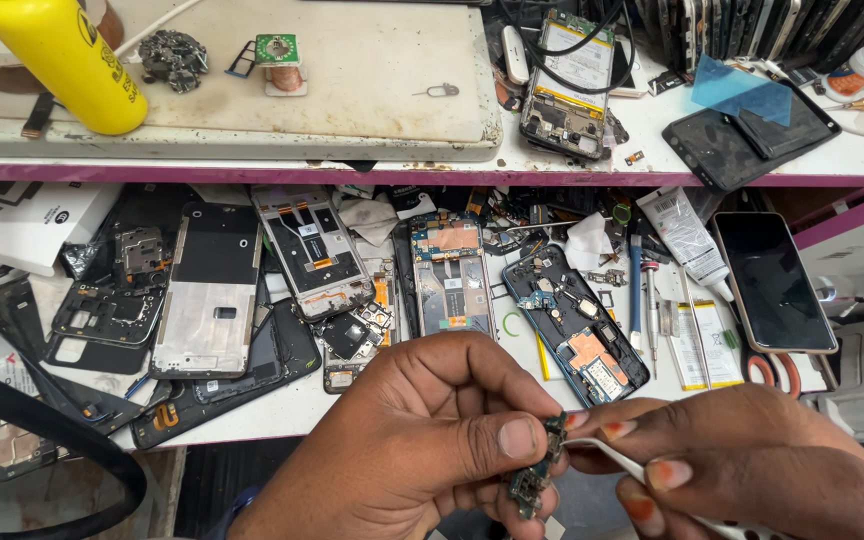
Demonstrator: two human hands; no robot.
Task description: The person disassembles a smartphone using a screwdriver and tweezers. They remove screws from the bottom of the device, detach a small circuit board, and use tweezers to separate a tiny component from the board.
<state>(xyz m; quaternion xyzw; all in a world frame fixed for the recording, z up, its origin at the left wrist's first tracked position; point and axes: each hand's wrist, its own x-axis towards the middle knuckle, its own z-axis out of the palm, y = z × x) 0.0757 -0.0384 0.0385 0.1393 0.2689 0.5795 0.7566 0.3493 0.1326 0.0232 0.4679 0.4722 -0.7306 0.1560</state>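
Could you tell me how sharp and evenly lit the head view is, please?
Head view: bench parts sharp under even light; the left hand, right hand and small board are slightly soft; mild glare on the intact phone; wide-angle bend at the shelf edge.

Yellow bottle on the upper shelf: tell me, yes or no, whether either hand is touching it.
No. The yellow bottle lies apart on the upper shelf, while both hands hold a small circuit board low in the view.

White two-tier workbench (pixel 592 160) with magenta edging.
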